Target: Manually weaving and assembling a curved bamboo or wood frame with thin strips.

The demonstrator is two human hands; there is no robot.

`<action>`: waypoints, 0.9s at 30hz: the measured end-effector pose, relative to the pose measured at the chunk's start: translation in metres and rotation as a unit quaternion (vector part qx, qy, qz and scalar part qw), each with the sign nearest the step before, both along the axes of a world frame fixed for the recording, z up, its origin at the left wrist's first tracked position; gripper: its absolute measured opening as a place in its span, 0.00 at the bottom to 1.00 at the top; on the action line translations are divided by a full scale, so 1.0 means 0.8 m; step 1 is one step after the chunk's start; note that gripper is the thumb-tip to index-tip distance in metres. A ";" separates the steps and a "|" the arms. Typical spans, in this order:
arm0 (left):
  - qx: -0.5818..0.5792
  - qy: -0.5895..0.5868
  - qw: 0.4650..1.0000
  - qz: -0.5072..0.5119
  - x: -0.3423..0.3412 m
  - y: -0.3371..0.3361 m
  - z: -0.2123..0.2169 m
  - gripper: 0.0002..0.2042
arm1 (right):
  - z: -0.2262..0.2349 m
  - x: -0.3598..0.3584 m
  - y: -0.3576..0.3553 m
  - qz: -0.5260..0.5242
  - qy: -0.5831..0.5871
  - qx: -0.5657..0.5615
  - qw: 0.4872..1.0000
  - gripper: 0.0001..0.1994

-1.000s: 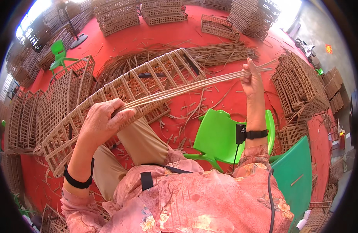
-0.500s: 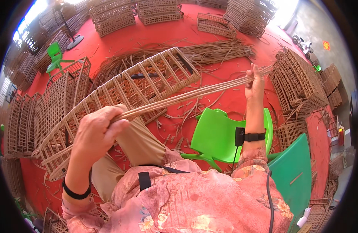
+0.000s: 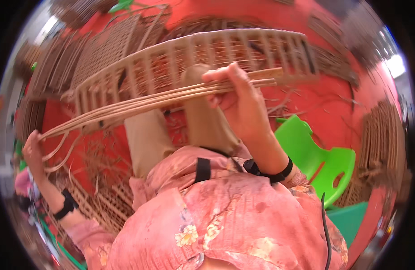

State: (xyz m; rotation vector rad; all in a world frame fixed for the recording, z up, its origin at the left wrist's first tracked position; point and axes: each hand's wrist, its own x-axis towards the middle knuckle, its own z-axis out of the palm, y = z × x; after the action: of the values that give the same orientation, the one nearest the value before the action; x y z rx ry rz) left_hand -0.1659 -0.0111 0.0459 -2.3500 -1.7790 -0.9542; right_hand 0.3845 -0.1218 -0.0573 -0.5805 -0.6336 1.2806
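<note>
A bundle of long tan weaving strips (image 3: 149,101) stretches across in front of me, slanting down toward the left. My right hand (image 3: 241,99) grips it close to its right end, thumb up, and the strip ends poke out past the fingers. At the far left my left hand (image 3: 34,150) is closed around the other end, and a few loose strips curl below it. Beyond the bundle, a long woven basket frame (image 3: 147,74) with wrapped crossbars lies slantwise over my knees. Motion blurs the picture somewhat.
A bright green plastic chair (image 3: 306,153) stands at my right, with a darker green surface (image 3: 349,220) behind it. Woven panels (image 3: 106,49) lean at the far left, and more woven pieces (image 3: 383,139) are stacked at right. Strip scraps litter the red floor (image 3: 324,99).
My left hand has moved out to the far left, and my right hand has come inward, both still holding the strips. The view has turned, so the basket frame sits higher.
</note>
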 end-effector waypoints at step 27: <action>-0.027 -0.117 0.982 -0.146 0.266 -0.141 -0.140 0.20 | -0.008 -0.161 0.011 0.067 -0.307 0.016 0.949 0.23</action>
State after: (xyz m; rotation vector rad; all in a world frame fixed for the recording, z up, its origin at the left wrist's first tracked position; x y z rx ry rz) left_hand 0.0465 -0.1241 -0.0657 -2.6850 -1.5688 -1.2823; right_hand 0.2554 -0.1132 -0.0640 -0.9336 -1.2229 1.2086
